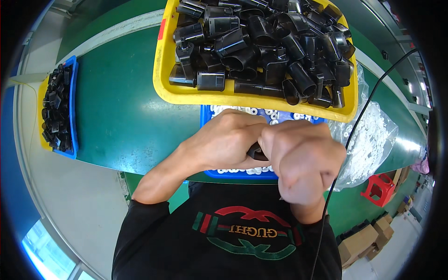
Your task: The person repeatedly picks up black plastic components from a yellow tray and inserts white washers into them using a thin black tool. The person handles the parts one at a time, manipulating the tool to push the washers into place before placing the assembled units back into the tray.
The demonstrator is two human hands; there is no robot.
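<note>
My left hand (228, 140) is closed around a black plastic part (256, 152), of which only a small dark curved piece shows between the hands. My right hand (303, 156) is pressed up against it with the fingers curled; what those fingers grip is hidden, and the hand is slightly blurred. Both hands are over a blue tray (203, 122) of small white plastic rings (274, 116). Just beyond them stands a yellow bin (186, 97) heaped with black plastic tubular fittings (261, 32).
A clear plastic bag (373, 135) of white pieces lies right of the tray on the green table (121, 112). Another blue tray (73, 107) with black parts sits far left. A black cable (359, 116) hangs at the right. A red stool (379, 189) and cardboard boxes (361, 242) stand on the floor.
</note>
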